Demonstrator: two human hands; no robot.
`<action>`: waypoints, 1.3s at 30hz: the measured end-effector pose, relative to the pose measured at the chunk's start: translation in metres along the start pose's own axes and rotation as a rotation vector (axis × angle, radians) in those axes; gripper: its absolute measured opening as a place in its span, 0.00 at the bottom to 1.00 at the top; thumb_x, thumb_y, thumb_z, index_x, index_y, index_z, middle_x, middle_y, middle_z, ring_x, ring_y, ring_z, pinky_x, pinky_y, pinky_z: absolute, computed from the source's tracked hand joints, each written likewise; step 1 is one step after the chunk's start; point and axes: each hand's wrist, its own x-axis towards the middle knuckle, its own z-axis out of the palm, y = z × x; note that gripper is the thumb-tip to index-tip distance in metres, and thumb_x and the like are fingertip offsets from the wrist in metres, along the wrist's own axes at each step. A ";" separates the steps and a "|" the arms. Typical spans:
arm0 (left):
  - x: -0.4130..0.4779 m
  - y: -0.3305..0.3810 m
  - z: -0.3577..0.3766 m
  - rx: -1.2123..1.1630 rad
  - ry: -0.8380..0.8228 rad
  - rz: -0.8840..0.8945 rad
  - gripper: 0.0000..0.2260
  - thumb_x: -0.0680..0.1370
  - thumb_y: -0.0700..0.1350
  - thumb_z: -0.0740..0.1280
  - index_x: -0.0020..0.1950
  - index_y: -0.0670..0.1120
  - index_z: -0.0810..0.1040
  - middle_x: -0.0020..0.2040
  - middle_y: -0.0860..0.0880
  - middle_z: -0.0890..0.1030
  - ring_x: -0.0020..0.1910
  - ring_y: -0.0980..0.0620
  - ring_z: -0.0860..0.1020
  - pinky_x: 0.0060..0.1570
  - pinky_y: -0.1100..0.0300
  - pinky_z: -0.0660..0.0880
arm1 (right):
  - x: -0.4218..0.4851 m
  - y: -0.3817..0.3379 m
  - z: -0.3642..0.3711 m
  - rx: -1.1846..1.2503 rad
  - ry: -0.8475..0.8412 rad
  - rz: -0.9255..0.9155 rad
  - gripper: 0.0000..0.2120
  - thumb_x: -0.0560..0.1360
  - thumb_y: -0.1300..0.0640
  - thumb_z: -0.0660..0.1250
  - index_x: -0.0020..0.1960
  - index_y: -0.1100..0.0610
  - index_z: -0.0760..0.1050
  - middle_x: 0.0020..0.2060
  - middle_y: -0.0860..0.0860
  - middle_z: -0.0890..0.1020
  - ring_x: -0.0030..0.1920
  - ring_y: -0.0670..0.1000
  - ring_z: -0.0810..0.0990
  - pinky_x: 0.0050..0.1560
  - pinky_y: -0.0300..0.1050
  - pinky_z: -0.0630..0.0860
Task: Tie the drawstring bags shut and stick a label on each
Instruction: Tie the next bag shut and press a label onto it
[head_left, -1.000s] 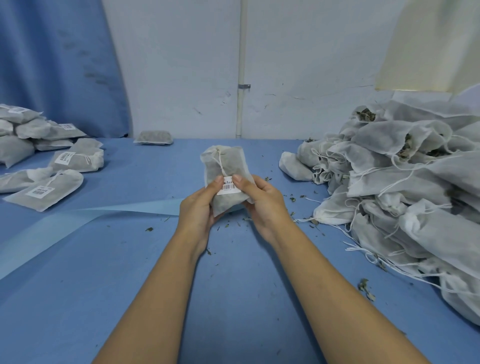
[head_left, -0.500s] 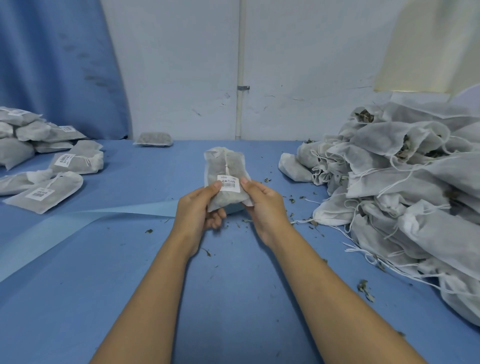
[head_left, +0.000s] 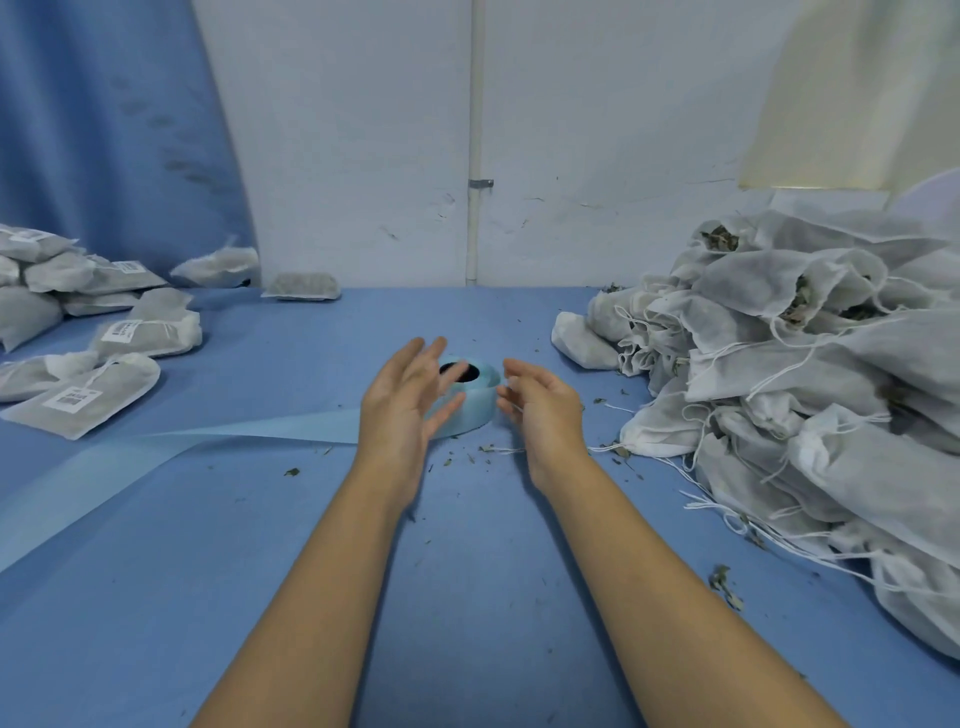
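Both my hands hover empty over the middle of the blue table. My left hand (head_left: 402, 400) has its fingers spread, and my right hand (head_left: 540, 410) has loosely curled fingers. Between and just behind them sits a light blue label roll (head_left: 470, 402), its backing strip (head_left: 156, 452) trailing off to the left. A blurred grey drawstring bag (head_left: 218, 266) shows at the back left, by the curtain. Labelled, tied bags (head_left: 83, 397) lie in a pile at the left. Open, unlabelled white bags (head_left: 789, 364) are heaped at the right.
A lone grey bag (head_left: 302, 286) lies at the table's far edge against the white wall. Dried leaf crumbs (head_left: 724, 584) and loose strings are scattered near the right heap. A blue curtain (head_left: 104, 130) hangs at the back left.
The labelled bag that both hands held has left them and now shows blurred at the back left. Both hands have opened, which uncovers the label roll behind them.
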 end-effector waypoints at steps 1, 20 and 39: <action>-0.001 -0.001 0.005 0.064 -0.016 -0.005 0.14 0.79 0.39 0.62 0.64 0.44 0.72 0.57 0.51 0.81 0.51 0.53 0.82 0.45 0.62 0.79 | 0.004 -0.001 -0.002 -0.059 0.039 -0.020 0.12 0.76 0.67 0.58 0.53 0.58 0.78 0.42 0.48 0.79 0.40 0.45 0.78 0.45 0.37 0.76; 0.032 -0.015 0.047 0.290 -0.030 0.022 0.12 0.76 0.34 0.58 0.45 0.45 0.81 0.37 0.51 0.85 0.29 0.56 0.79 0.30 0.69 0.74 | 0.075 -0.001 -0.037 -1.429 0.123 -0.166 0.19 0.78 0.63 0.53 0.69 0.63 0.65 0.75 0.51 0.57 0.73 0.56 0.54 0.67 0.47 0.60; -0.006 -0.023 0.033 0.171 0.019 -0.123 0.15 0.78 0.56 0.60 0.59 0.48 0.74 0.55 0.48 0.81 0.44 0.49 0.84 0.34 0.56 0.80 | -0.028 -0.007 0.001 -0.332 0.213 -0.660 0.16 0.67 0.62 0.55 0.39 0.57 0.82 0.35 0.45 0.80 0.41 0.49 0.78 0.46 0.42 0.74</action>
